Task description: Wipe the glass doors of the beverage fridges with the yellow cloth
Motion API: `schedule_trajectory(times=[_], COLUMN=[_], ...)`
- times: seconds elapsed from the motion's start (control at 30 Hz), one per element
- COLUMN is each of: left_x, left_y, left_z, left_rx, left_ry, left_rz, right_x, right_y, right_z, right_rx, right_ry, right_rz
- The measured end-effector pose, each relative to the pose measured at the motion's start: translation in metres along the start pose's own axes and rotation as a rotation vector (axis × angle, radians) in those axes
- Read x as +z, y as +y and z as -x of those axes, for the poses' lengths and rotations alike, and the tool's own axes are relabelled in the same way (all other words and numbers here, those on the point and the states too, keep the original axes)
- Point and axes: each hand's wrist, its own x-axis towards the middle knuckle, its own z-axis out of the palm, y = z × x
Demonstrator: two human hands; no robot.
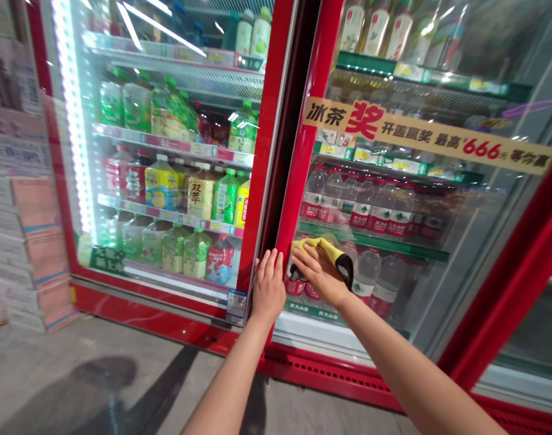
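My right hand (320, 277) presses a yellow cleaning cloth (331, 251) with a dark edge against the glass door (348, 208) of the right-hand fridge, low and close to its red frame. Part of the cloth is hidden under the palm and fingers. To the left, my left hand (269, 285) rests with its fingers stretched out on the red door frame (295, 181), by the dark gap between the two fridges. It holds nothing. Behind the glass near the cloth stand water bottles (368, 269) with red labels.
The left fridge (266, 121) holds several shelves of drink bottles. A tan banner (430, 136) with lettering runs across the right door. Cardboard boxes (35, 241) are stacked at the far left, on the grey floor (135, 374).
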Motion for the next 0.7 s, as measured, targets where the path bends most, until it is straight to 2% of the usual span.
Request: schedule_trajectory(times=[0.07,0.13,0.27,0.33,0.4,0.5,0.6,0.7], left_x=[-0.001,-0.002,-0.003,-0.004,-0.007,-0.014,-0.022,-0.026], left_y=[-0.003,-0.005,-0.007,-0.006,-0.005,-0.005,-0.006,-0.005], left_z=[0.000,-0.001,-0.003,-0.003,-0.004,-0.008,-0.014,-0.021], left_rx=[0.009,0.022,0.013,-0.023,-0.078,-0.128,-0.115,-0.132], left_ry=[-0.012,-0.016,0.012,0.052,0.106,0.176,0.236,0.297], left_rz=[0.011,0.016,0.025,0.036,0.058,0.112,0.158,0.196], right_x=[0.001,-0.005,-0.019,-0.018,-0.009,0.004,0.002,-0.015], right_y=[0.001,0.003,0.002,-0.002,-0.007,-0.012,-0.010,-0.004], right_z=[0.008,0.006,-0.032,-0.048,-0.053,-0.046,-0.051,-0.069], right_rx=[-0.096,-0.114,-0.040,-0.005,0.016,-0.101,-0.238,-0.106], right_ry=[-0.059,-0.063,0.019,0.040,0.027,-0.043,-0.092,-0.040], right_rz=[-0.061,-0.100,-0.097,-0.055,-0.008,-0.007,-0.028,0.023])
